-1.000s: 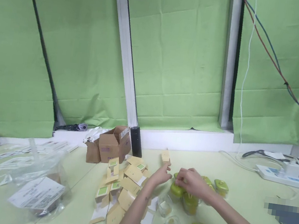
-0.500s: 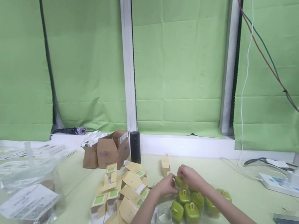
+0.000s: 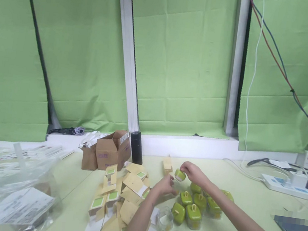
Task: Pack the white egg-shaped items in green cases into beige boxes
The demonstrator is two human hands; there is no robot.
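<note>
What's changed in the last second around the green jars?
The right hand has closed on one green-lidded jar and lifted it off the jar cluster, where it rested a second ago. The left hand has drawn in just below it. The small-box pile, clear jars and brown carton lie as before.
</note>
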